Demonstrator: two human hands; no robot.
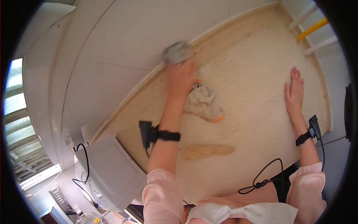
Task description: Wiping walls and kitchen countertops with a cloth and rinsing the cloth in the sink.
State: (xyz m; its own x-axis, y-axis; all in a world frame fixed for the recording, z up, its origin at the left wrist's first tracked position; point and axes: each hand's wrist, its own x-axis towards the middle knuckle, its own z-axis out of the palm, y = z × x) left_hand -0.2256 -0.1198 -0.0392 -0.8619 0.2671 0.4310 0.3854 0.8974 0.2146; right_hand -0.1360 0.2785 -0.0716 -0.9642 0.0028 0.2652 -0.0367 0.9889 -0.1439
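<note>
My left hand is stretched forward to the back edge of the cream countertop, where it meets the wall. In its fingers is a crumpled grey cloth or pad, pressed against the join and blurred; its exact kind is unclear. Just beside that wrist lies a rumpled, stained pale rag with orange edging. My right hand rests palm down on the counter near its right end, holding nothing, its thumb apart from the straight fingers. A long brownish stain or residue marks the surface nearer my body.
A white boxy appliance with a black cord stands at the counter's left end. White and yellow bars are at the far right corner. A looped black cable hangs before my body. The pale wall borders the back; louvred windows are at left.
</note>
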